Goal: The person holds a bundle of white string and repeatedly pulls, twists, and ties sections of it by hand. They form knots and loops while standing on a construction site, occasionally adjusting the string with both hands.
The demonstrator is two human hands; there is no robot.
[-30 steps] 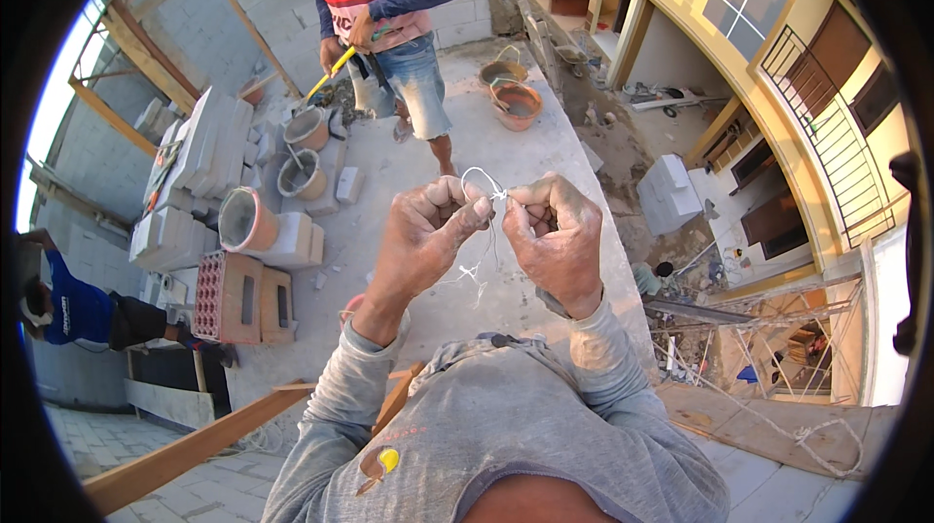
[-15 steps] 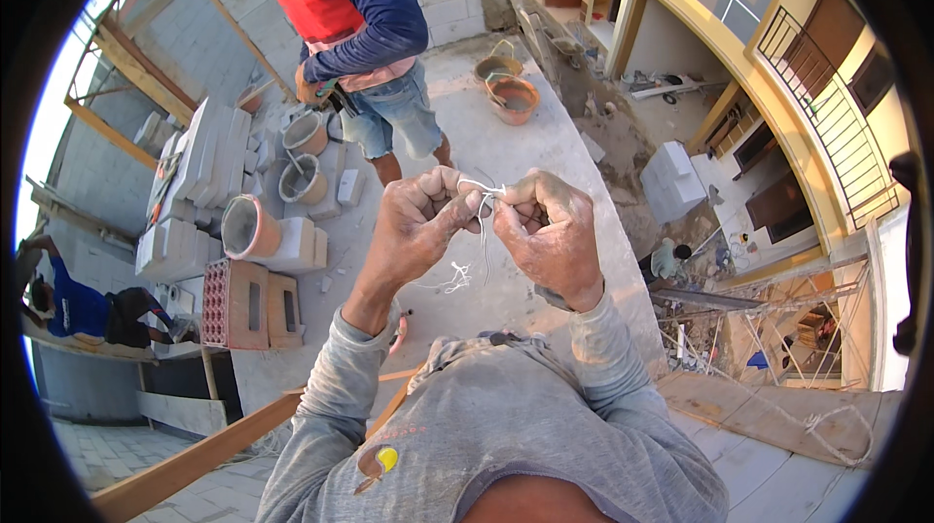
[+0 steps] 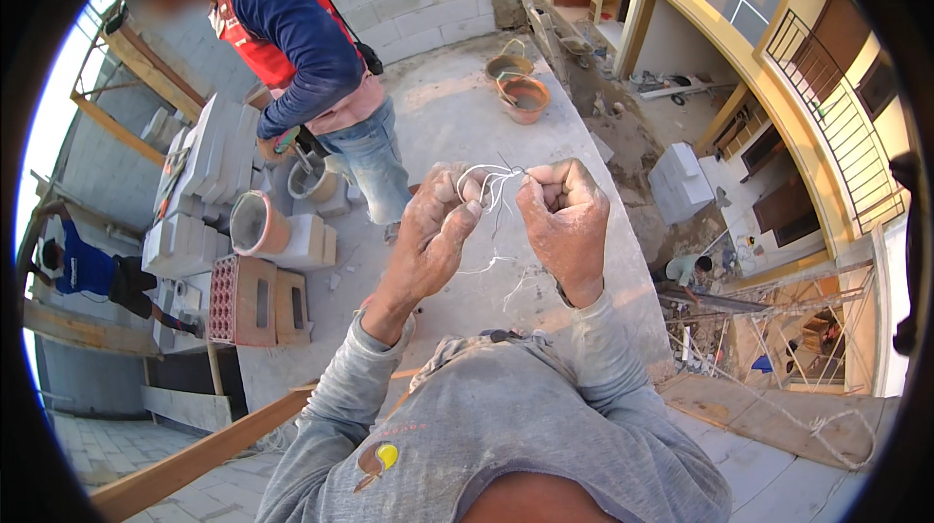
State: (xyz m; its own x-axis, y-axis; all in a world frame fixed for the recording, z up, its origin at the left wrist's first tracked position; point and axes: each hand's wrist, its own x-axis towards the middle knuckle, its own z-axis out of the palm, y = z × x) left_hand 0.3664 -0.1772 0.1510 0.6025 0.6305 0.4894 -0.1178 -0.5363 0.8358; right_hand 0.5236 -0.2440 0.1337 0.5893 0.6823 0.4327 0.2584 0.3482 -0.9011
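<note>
Fingers (image 3: 465, 200) of the left hand (image 3: 433, 236) are pinched shut on a thin white string (image 3: 491, 180), and the fingers (image 3: 533, 194) of the right hand (image 3: 564, 221) are curled tight around the same string just beside them, so the two hands nearly meet at chest height. Between them the string makes a small loop, and loose ends trail down below the hands, in front of the grey concrete floor (image 3: 457, 114). Both forearms come up in dusty grey sleeves (image 3: 341, 396) from a grey shirt. Beyond the hands, a co-worker in a red vest (image 3: 258, 36), dark blue sleeves and jeans stands bent over a bucket (image 3: 313, 180), one hand on a tool in it. Beside that bucket lies an orange bucket (image 3: 255, 223) tipped on its side, next to stacked grey blocks (image 3: 209, 153) and red hollow bricks (image 3: 243, 299). Farther off on the floor sit two round basins (image 3: 525, 95) near a grey block wall. A wooden plank (image 3: 195, 460) runs across the lower left, and to the right the edge drops off to a yard with scaffolding (image 3: 778, 348) and a yellow building.
</note>
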